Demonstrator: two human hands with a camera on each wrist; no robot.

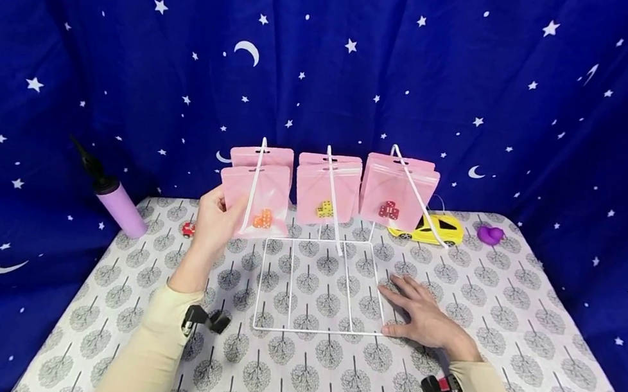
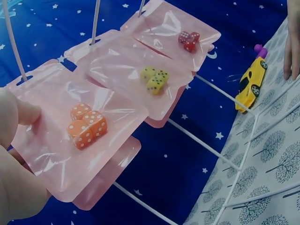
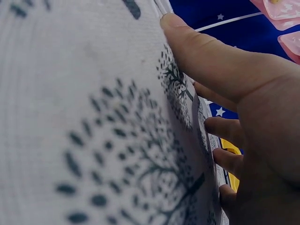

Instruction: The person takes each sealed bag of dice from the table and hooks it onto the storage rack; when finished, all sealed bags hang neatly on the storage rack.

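- A purple pump [image 1: 118,205] lies at the table's left edge
- The left hand [image 1: 216,222] pinches the pink pouch of orange dice [image 1: 257,206], which hangs on the left hook of the white wire rack [image 1: 320,285]
- Pouches with yellow dice [image 1: 325,209] and red dice [image 1: 388,210] hang further right
- The right hand [image 1: 422,317] lies flat, fingers relaxed, on the rack's base
- A yellow toy car [image 1: 429,229] sits behind

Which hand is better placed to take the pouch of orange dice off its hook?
Left. The left hand already grips that pouch. The right hand lies flat on the table beside the wire rack's base, likely steadying it.
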